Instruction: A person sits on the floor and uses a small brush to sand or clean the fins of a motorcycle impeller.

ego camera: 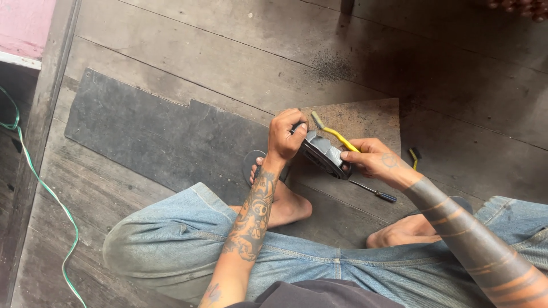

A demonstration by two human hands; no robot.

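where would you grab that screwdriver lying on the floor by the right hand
Likely by its dark handle end, the thick part, at the lower right of the screwdriver. It lies flat on the wooden floor, thin shaft running up-left toward the metal part that both hands hold. Come from above on the right, beside the right hand, clear of the foot below.

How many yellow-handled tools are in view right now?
2. One yellow-handled brush is in the right hand, against the grey part that the left hand holds. Another lies on the floor, partly hidden behind that wrist.
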